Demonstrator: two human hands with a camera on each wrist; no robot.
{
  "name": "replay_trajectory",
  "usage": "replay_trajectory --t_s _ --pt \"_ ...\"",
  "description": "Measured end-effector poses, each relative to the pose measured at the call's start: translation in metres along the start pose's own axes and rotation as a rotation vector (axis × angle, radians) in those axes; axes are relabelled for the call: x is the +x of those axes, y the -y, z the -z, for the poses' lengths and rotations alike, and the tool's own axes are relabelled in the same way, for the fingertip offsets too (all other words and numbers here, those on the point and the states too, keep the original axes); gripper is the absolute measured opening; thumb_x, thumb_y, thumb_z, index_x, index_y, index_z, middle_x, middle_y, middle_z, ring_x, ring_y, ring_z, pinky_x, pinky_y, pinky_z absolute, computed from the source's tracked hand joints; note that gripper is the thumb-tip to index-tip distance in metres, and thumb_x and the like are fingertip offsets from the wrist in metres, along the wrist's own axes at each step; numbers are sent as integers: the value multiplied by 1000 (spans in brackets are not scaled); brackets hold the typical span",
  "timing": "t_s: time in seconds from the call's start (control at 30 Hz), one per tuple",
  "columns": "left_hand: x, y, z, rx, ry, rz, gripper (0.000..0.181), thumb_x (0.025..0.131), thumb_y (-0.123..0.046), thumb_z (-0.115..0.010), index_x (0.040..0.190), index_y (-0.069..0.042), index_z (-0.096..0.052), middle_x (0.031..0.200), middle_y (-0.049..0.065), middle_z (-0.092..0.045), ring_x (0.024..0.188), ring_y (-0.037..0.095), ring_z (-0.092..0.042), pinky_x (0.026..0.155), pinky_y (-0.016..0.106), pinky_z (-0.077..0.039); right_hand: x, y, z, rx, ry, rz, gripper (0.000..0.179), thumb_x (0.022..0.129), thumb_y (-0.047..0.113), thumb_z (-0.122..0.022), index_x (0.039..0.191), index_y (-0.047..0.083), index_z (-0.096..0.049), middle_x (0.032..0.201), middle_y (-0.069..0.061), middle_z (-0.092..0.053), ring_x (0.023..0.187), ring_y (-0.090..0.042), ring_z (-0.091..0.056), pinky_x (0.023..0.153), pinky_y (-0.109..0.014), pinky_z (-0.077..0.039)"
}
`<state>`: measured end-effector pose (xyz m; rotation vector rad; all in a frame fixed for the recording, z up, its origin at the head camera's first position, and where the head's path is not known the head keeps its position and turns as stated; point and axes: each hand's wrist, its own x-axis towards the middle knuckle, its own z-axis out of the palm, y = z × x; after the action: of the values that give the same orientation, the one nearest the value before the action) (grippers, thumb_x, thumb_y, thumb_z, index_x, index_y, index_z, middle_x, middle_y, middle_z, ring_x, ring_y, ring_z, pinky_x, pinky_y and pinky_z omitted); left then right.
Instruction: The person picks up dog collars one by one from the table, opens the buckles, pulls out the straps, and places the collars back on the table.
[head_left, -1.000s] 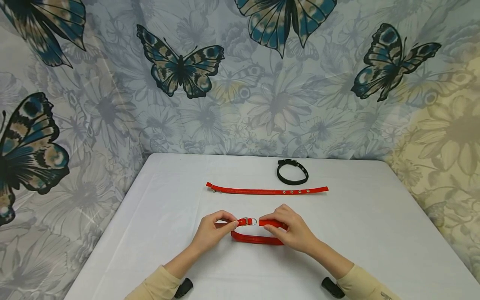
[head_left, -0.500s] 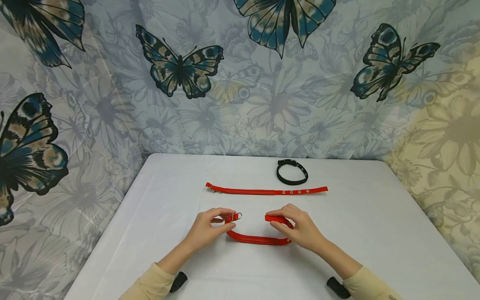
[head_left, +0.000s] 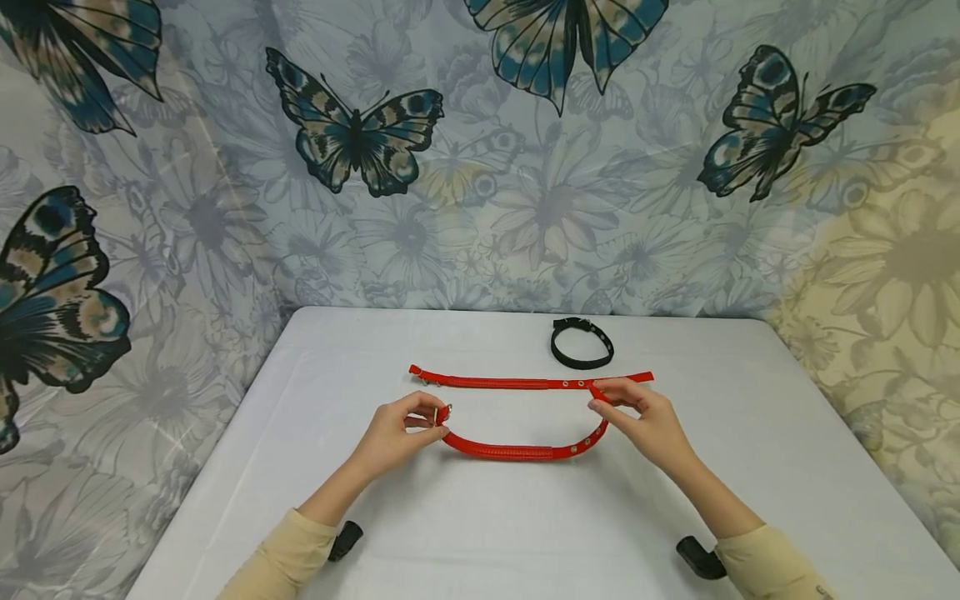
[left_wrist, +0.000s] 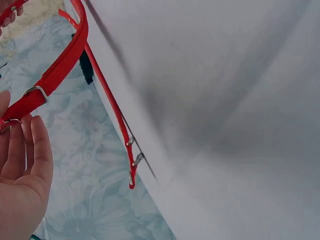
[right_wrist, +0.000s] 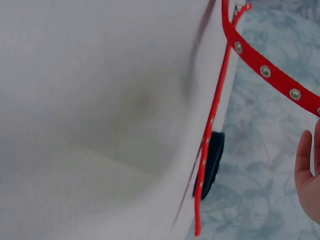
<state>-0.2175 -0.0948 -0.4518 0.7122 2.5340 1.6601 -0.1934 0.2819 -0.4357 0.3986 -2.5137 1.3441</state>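
Both hands hold up a red collar [head_left: 517,452] by its two ends, and its middle sags between them in a shallow U. My left hand [head_left: 397,432] pinches the end with the metal buckle; in the left wrist view a metal loop [left_wrist: 37,93] shows on the strap near the fingers. With thumb and fingers, my right hand [head_left: 651,423] pinches the other end. The metal-rimmed holes [right_wrist: 265,71] in that part of the strap show in the right wrist view. The tip under the right fingers is partly hidden.
Behind the held collar a second red collar [head_left: 495,383] lies stretched out flat on the white table [head_left: 480,533]. A black collar [head_left: 582,363], fastened in a ring, lies farther back at the right. A butterfly-patterned cloth [head_left: 555,217] hangs behind the table.
The hands have drawn apart and moved up and away from me. The held collar's ends, close together before, are now far apart, so its loop has widened into an open curve.
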Motion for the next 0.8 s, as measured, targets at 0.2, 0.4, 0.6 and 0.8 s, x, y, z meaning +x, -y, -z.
replay_trajectory --t_s 0.2,0.4,0.6,0.8 --pt "9 9 10 -3 -71 22 25 82 -6 -78 104 -9 -65 100 6 -69 90 20 -67 84 33 -55 6 -16 9 56 -14 -15 27 90 6 -70 116 2 -65 101 -11 -71 94 1 -61 83 -12 -48" --pt "17 18 15 0 -119 87 25 80 -1 -79 99 -8 -64 99 5 -69 94 21 -67 84 29 -55 9 -32 15 40 -40 -65 26 92 12 -68 115 0 -63 103 -10 -70 93 4 -61 81 -11 -48" --pt "23 24 14 33 -150 125 25 78 -2 -80 96 -8 -63 97 3 -69 91 21 -67 81 29 -56 11 -42 22 76 -61 -102 27 93 15 -68 113 -1 -61 104 -8 -69 93 3 -61 82 -11 -49" --pt "25 32 10 71 -137 127 28 78 0 -80 95 -9 -60 96 4 -68 88 22 -69 79 31 -56 10 -52 26 68 -68 -145 30 93 17 -68 114 -4 -59 105 -17 -67 93 5 -59 80 -10 -48"
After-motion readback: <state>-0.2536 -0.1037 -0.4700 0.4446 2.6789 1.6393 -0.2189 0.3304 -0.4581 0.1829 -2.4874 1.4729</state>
